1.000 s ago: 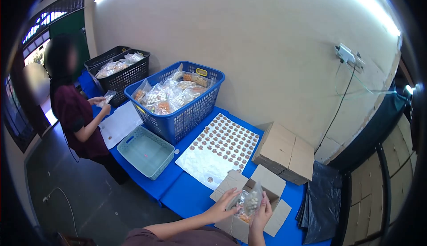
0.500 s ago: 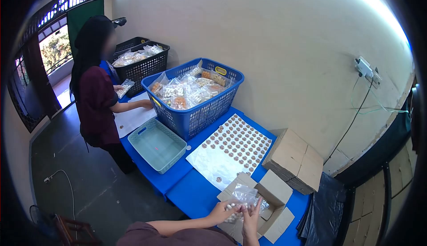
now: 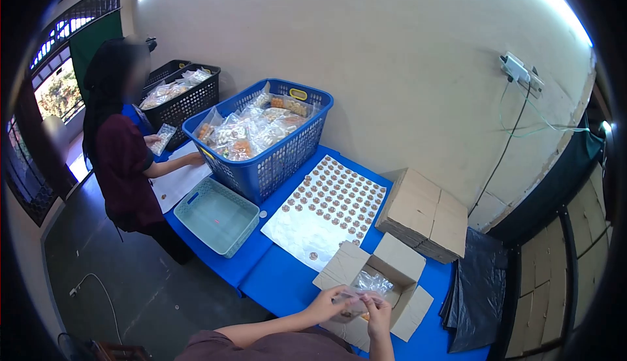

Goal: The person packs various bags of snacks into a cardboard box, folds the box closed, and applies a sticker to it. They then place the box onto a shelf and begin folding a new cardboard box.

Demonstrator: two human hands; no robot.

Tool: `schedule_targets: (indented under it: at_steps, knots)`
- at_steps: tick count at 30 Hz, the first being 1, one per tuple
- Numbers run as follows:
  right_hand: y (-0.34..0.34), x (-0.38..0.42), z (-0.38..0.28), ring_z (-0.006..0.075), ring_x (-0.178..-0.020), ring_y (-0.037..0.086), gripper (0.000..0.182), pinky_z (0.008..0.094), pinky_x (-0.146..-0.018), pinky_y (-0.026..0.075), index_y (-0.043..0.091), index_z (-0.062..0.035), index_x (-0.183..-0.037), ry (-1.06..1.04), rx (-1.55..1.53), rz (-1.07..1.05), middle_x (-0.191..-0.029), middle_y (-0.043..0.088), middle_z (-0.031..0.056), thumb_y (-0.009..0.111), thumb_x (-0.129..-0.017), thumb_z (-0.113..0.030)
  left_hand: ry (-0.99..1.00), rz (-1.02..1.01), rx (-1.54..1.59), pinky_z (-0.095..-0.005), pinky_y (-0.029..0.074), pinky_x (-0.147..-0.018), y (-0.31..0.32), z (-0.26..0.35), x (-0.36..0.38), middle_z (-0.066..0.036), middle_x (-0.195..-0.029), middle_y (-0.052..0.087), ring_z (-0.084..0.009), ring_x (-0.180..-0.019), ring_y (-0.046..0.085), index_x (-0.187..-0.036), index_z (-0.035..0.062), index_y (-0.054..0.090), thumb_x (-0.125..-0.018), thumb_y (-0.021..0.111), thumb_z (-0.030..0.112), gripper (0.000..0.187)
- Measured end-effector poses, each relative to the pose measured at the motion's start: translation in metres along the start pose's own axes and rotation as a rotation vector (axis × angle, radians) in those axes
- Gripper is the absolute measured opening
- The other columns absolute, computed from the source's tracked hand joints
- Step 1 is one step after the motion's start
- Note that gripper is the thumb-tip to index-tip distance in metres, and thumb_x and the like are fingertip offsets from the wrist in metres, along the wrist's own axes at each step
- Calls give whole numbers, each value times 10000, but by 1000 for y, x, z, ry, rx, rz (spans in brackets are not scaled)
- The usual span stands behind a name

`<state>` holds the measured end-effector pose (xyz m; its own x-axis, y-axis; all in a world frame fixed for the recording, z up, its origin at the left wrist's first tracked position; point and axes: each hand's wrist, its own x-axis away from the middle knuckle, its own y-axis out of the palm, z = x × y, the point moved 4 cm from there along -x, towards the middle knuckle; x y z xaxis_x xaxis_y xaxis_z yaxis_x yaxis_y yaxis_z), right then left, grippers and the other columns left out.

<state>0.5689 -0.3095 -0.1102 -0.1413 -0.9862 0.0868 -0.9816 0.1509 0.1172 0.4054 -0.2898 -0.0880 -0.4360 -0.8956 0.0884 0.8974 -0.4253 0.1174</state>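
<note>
My left hand point(image 3: 327, 305) and my right hand point(image 3: 377, 315) pinch the upper edge of a clear plastic bag point(image 3: 353, 303) between them, close to my body. The lower part of the bag and its contents are hard to make out behind my fingers. An open cardboard box point(image 3: 400, 294) with its flaps spread stands just beyond my hands. Inside the box lie more clear plastic bags point(image 3: 373, 284). Beyond the box, a white sheet point(image 3: 287, 234) carries rows of round brown stickers point(image 3: 336, 196).
A blue basket point(image 3: 287, 153) full of filled bags stands behind a pale green tray point(image 3: 222, 225). Folded cardboard point(image 3: 424, 212) is stacked at right, near black plastic sheets point(image 3: 480, 289). At left a co-worker point(image 3: 124, 165) holds a bag point(image 3: 163, 139) near a black basket point(image 3: 189, 106).
My hands have shifted from the bag's body with white pieces to its upper edge, now pulled level between them. The view has turned slightly to the right.
</note>
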Motion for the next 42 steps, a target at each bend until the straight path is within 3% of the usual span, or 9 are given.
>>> schedule_targets:
  at_steps: [7, 14, 17, 19, 23, 29, 32, 34, 42]
  knots:
    - [30, 26, 38, 153, -985, 600, 351, 283, -873, 458, 531, 3, -1239, 14, -43, -55, -1108, 631, 102, 605, -938, -161, 64, 184, 209, -269, 465, -799, -17, -40, -18, -51, -912, 646, -110, -842, 588, -997, 19, 612, -999, 486, 292, 300]
    - [-58, 7, 40, 194, -1054, 555, 616, 308, -908, 452, 281, -3, -1425, -45, -182, 567, -1169, 559, 141, 613, -929, -154, 101, 160, 130, -293, 439, -894, -35, -46, -19, -86, -995, 610, -156, -947, 594, -1301, 31, 408, -954, 492, 59, 358]
    - [-91, 4, 33, 274, -1148, 486, 687, 373, -986, 400, 225, -36, -1464, -172, 11, 758, -1264, 468, 171, 622, -912, -135, 153, 212, 141, -303, 463, -865, -52, -50, -21, -45, -908, 534, -155, -932, 571, -1311, 52, 402, -929, 491, 61, 393]
    - [-98, 20, 3, 338, -1199, 422, 717, 396, -1010, 363, 191, -66, -1483, -279, 844, 1127, -1296, 420, 192, 609, -904, -125, 97, 275, 145, -308, 466, -863, -54, -48, -19, -54, -977, 522, -153, -947, 560, -1305, 63, 409, -926, 497, 67, 390]
    - [-103, 31, -7, 386, -1218, 417, 647, 420, -1031, 348, 283, -59, -1456, -365, 810, 1171, -1322, 381, 241, 574, -879, -66, 59, 377, 137, -332, 473, -870, -59, -37, -19, -76, -1148, 461, -150, -1016, 510, -1287, 91, 435, -917, 516, 94, 379]
    - [-82, -5, 58, 356, -1176, 458, 458, 440, -984, 395, 469, -38, -1328, -208, 610, 532, -1255, 483, 210, 550, -878, -79, 81, 405, 165, -345, 475, -866, -69, -36, -17, -87, -1166, 453, -153, -1013, 505, -1293, 95, 427, -913, 507, 84, 388]
    - [-70, -14, 73, 364, -1151, 486, 421, 458, -953, 420, 509, -23, -1277, -251, 1259, 432, -1294, 477, 216, 560, -870, -116, 114, 472, 166, -331, 482, -835, -74, -32, -8, -97, -1181, 443, -147, -918, 539, -1338, 103, 344, -908, 488, 46, 457]
    - [-77, -29, 99, 397, -1184, 470, 423, 480, -934, 441, 536, 13, -1232, 306, 1168, -88, -1337, 450, 259, 606, -853, -162, 150, 535, 184, -314, 485, -809, -78, -29, -4, -100, -1189, 434, -142, -857, 558, -1364, 105, 287, -905, 474, 21, 503]
    - [-69, -22, 110, 398, -1055, 515, 341, 449, -900, 439, 532, -14, -1000, 29, 1138, 304, -1062, 528, 198, 725, -749, -141, 154, 611, 134, -309, 499, -759, -119, -42, 6, -126, -1206, 425, -153, -747, 568, -1393, 145, 166, -886, 441, -33, 603]
